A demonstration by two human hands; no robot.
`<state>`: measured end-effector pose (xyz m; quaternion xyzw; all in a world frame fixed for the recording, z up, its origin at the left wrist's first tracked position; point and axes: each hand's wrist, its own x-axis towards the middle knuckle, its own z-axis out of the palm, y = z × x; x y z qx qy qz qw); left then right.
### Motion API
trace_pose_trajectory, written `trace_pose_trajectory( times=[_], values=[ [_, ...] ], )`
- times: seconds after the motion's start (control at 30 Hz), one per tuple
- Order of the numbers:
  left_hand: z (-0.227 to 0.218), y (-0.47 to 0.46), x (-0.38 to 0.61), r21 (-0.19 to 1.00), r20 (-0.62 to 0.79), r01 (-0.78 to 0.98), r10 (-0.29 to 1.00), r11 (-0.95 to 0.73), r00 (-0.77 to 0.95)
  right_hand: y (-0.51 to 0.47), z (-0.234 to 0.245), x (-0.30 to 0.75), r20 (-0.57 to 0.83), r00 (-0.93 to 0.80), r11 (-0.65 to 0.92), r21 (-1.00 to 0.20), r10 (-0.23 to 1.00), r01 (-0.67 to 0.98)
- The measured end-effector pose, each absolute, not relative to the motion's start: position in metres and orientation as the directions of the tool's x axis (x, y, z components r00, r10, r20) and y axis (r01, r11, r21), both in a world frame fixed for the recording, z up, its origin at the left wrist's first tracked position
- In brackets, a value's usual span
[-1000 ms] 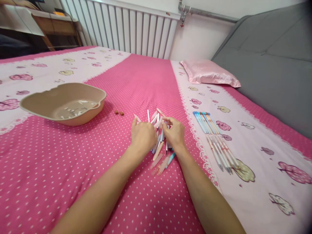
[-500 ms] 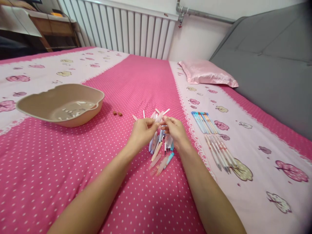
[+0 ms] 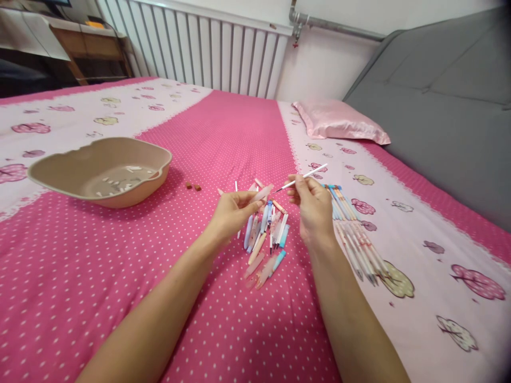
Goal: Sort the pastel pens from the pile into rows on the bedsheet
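My left hand (image 3: 235, 213) is closed on a translucent pink pen barrel (image 3: 264, 192), pinched between thumb and fingers. Between thumb and fingertips, my right hand (image 3: 313, 205) grips a thin white pen refill (image 3: 305, 176). The refill's dark tip points left, close to the barrel's open end. Below and between both hands lies a loose pile of pen parts: a pale blue barrel (image 3: 248, 232), a peach barrel (image 3: 257, 249), a bright blue cap (image 3: 278, 263) and several white refills (image 3: 281, 230).
A beige basin (image 3: 99, 165) holding small white pieces stands on the left. Two small brown pieces (image 3: 193, 186) lie beside it. On the right, blue-and-peach pens (image 3: 342, 205) and clear-barrelled pens (image 3: 361, 250) lie in rows. A pink pillow (image 3: 339, 121) rests by the grey headboard (image 3: 447, 101).
My right hand has moved right, away from my left hand, with the white refill now clear of the pink barrel. My left hand stays nearly in place.
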<state>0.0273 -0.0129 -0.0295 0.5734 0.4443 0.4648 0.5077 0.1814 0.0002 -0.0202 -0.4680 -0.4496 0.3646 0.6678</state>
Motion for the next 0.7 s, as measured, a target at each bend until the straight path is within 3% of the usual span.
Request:
trace_pose_trajectory(
  times=[0.3,0.7],
  values=[
    [-0.041,-0.007,0.03,0.995,0.079,0.038,0.969,-0.09,0.236,-0.014,0.001,0.186,0.473,0.347,0.472,-0.877,0.81,0.093],
    [-0.04,-0.009,0.029,0.994,0.055,0.078,0.964,-0.077,0.26,-0.017,-0.001,0.18,0.573,0.279,0.532,-0.819,0.771,0.214]
  ],
)
